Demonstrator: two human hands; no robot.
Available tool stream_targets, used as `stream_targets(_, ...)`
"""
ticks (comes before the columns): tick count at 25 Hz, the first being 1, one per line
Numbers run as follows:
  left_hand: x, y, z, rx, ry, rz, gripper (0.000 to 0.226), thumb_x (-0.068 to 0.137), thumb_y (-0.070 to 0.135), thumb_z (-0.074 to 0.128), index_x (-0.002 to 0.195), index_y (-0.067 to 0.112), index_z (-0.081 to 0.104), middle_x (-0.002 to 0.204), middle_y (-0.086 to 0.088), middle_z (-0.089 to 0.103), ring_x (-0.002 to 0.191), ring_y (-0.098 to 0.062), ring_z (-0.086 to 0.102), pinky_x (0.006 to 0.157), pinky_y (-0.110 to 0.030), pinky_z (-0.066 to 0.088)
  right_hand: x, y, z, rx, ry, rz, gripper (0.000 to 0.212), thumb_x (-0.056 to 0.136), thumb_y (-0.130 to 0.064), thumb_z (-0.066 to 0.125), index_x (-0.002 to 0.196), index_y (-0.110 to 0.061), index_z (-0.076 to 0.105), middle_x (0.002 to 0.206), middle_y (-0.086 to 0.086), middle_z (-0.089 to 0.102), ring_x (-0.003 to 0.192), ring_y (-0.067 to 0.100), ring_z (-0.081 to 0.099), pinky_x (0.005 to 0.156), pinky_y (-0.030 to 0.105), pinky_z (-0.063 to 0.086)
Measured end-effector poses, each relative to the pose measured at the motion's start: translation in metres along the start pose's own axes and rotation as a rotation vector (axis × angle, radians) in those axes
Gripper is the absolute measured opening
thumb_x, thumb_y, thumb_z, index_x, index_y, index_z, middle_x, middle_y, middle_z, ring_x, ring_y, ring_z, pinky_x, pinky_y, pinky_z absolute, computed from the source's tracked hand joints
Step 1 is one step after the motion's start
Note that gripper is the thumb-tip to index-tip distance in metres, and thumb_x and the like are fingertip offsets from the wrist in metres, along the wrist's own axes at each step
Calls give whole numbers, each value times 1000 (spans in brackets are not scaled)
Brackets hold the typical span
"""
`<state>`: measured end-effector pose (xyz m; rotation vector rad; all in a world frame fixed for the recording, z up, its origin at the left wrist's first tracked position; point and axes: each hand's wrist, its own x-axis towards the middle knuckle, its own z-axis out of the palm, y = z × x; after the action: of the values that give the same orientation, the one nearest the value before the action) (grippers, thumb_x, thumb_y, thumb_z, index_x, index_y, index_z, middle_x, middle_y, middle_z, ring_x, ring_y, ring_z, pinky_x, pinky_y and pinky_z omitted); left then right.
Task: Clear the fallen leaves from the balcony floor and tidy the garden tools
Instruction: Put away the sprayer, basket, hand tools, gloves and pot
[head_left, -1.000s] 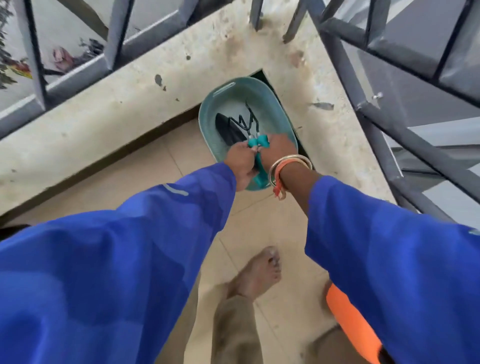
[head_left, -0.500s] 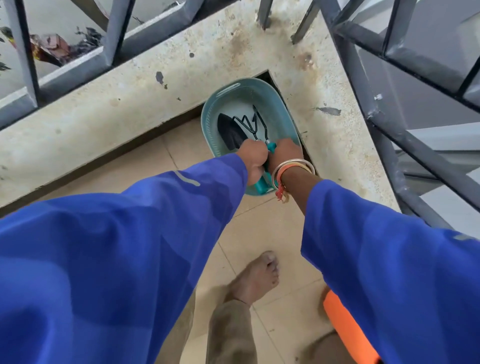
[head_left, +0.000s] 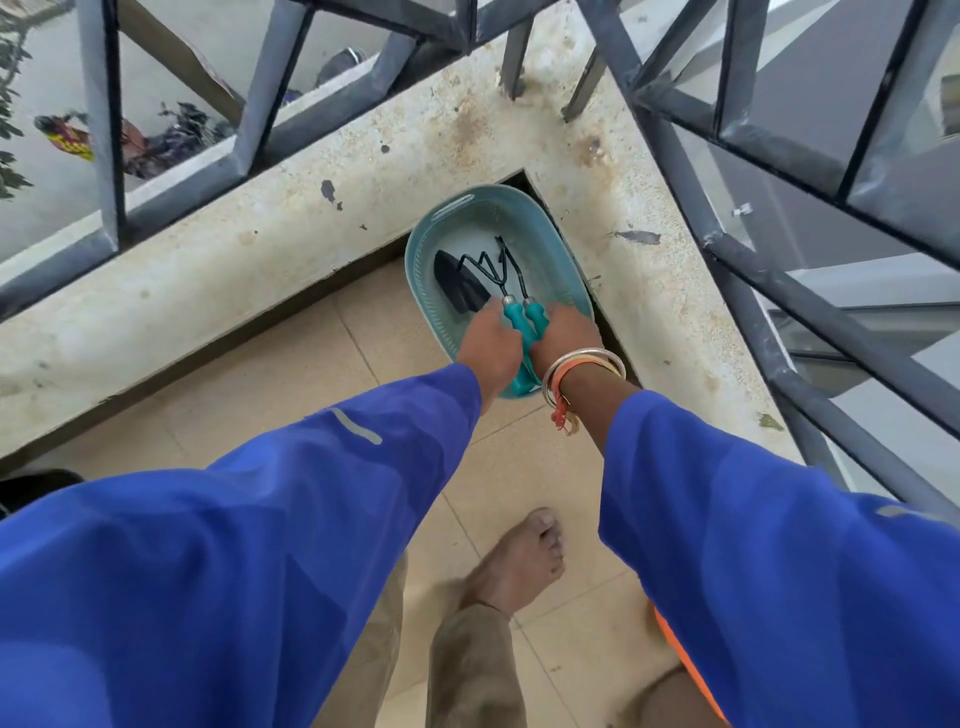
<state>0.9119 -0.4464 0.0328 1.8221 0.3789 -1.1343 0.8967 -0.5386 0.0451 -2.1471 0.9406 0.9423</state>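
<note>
The garden tools lie in a teal basin that sits on the tiled floor, pushed into the corner where two runs of the concrete ledge meet under the grey railing. Their black metal heads, a trowel blade and the rake prongs, point away from the person into the far part of the basin, while two teal handles run back side by side between the hands, one handle's end sticking out past the wrists over the near rim. The left hand reaches down knuckles up, and its fingers curl round the left handle. The right hand lies against the right handle with its back to the camera; its fingers fold under out of sight, so whether it grips cannot be told. Both arms stretch forward and down in blue sleeves, drawn close together at the wrists, with bangles on the right wrist. A bare foot stands on the tiles below.
</note>
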Motion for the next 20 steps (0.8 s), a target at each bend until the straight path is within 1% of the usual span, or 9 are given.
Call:
stream_targets(3, -15, -3, -9, 473, -8, 262, 64, 102, 5, 42, 158, 10, 12, 162, -10, 22, 148, -24, 27, 120, -34, 25, -13, 5, -5, -31, 48, -49, 44, 94, -8, 55, 137, -11, 46, 131, 13, 55, 116, 31, 56, 87, 34, 43)
stream_targets(5, -19, -8, -16, 687, -25, 372, 65, 104, 16, 44, 158, 10, 9, 166, -9, 10, 153, -25, 8, 123, -37, 12, -24, 8, -6, -8, 82, -97, 52, 93, -9, 56, 142, -11, 40, 138, 13, 48, 124, 31, 50, 98, 38, 42)
stream_targets(7, -27, -6, -24, 819, -20, 417, 64, 106, 30, 41, 158, 9, 10, 166, -9, 9, 154, -26, 2, 123, -38, 8, -33, 15, -7, 19, 97, -124, 50, 93, -8, 54, 141, -11, 41, 139, 12, 47, 126, 30, 48, 101, 39, 41)
stream_targets(10, -51, 6, -36, 948, 4, 456, 65, 106, 45, 30, 157, 7, 15, 165, -10, 14, 153, -27, 4, 123, -40, 10, -51, 23, -13, -81, 87, -139, 30, 98, -11, 47, 125, -8, 59, 125, 14, 59, 108, 29, 59, 86, 31, 43)
stream_targets(13, -82, 28, -51, 1102, -2, 487, 72, 103, 54, 22, 157, 7, 15, 165, -12, 12, 153, -28, 4, 124, -42, 10, -89, 21, -33, -135, 164, -140, 25, 101, -21, 48, 104, -13, 72, 103, 11, 70, 83, 25, 60, 71, 27, 41)
stream_targets(15, -110, 44, -63, 1194, -14, 499, 74, 102, 56, 22, 157, 7, 13, 165, -12, 11, 154, -28, 3, 124, -41, 8, -120, 18, -46, -150, 226, -112, 21, 98, -25, 53, 99, -18, 73, 95, 6, 71, 77, 22, 60, 66, 26, 40)
stream_targets(17, -145, 68, -77, 1267, -47, 526, 74, 103, 54, 24, 158, 6, 10, 166, -13, 8, 154, -28, 1, 124, -41, 6, -155, 10, -63, -164, 243, -108, 18, 94, -23, 59, 104, -21, 73, 100, 5, 70, 87, 25, 65, 68, 28, 45)
stream_targets(19, -180, 90, -91, 1342, -81, 544, 75, 103, 55, 23, 158, 6, 6, 166, -13, 5, 154, -28, -2, 125, -41, 4, -195, 2, -78, -116, 228, -153, 37, 87, -12, 63, 124, -20, 64, 125, 7, 61, 114, 27, 59, 91, 34, 49)
stream_targets(20, -199, 102, -98, 1378, -86, 553, 77, 102, 57, 18, 158, 5, 6, 166, -13, 4, 154, -28, -3, 125, -41, 2, -218, -3, -87, -95, 212, -201, 52, 86, -9, 62, 137, -16, 54, 140, 10, 50, 130, 29, 47, 105, 36, 41)
